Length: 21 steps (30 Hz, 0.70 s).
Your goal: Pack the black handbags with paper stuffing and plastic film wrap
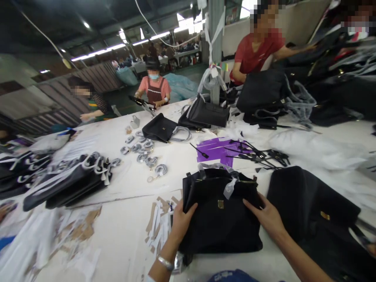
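Note:
A black handbag (220, 231) with a small gold clasp stands upright at the table's near edge, front panel toward me. Its top gapes, and a plastic-wrapped tag (230, 188) hangs over the front. My left hand (182, 219) grips the bag's left side, thumb on the front panel. On the opposite side my right hand (262, 211) holds the bag the same way, its thumb pointing toward the clasp. The fingers behind the bag are hidden. Close to my right hand lies another black bag (296, 203).
Black straps (258, 154) lie by a purple sheet (216, 150) behind the bag. Wrapped strap coils (151, 160) and stacked black bags (70, 180) are leftward. Paper strips (160, 223) lie beside my left hand. Co-workers (154, 88) sit across the table (123, 219).

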Available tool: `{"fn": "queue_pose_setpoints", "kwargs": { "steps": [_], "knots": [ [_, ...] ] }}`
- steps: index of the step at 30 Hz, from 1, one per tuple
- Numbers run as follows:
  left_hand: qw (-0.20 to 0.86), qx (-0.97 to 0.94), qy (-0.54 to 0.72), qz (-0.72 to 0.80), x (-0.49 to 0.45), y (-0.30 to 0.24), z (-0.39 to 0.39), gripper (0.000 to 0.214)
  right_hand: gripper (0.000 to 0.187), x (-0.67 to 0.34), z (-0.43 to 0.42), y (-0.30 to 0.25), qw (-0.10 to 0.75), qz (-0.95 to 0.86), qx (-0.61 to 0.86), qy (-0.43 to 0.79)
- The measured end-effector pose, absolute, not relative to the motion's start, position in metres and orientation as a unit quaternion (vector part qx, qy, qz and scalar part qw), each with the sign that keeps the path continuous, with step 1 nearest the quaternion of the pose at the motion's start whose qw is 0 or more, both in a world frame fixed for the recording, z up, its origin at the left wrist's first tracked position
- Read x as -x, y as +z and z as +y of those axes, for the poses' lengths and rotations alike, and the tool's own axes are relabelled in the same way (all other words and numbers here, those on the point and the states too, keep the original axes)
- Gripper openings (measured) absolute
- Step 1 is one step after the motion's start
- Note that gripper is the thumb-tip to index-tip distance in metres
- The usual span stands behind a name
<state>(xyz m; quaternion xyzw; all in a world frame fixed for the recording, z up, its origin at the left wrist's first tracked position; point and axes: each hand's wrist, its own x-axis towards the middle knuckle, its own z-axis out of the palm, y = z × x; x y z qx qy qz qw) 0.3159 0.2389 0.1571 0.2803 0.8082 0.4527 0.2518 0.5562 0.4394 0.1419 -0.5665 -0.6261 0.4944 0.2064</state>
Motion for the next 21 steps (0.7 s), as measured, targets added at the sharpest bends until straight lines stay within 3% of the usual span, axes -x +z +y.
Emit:
{"fn": "queue_pose_setpoints", "kwargs": {
  "steps": [9, 21],
  "knots": [
    [0.104, -0.334, 0.484, 0.802, -0.286, 0.193, 0.189, 0.017, 0.063, -0.512, 0.409, 0.173, 0.225, -0.643, 0.547, 0.486],
    [0.049, -0.239, 0.543, 0.803, -0.222, 0.206, 0.129, 0.021, 0.069, -0.480, 0.367, 0.202, 0.238, -0.665, 0.472, 0.528]
  ]
}}
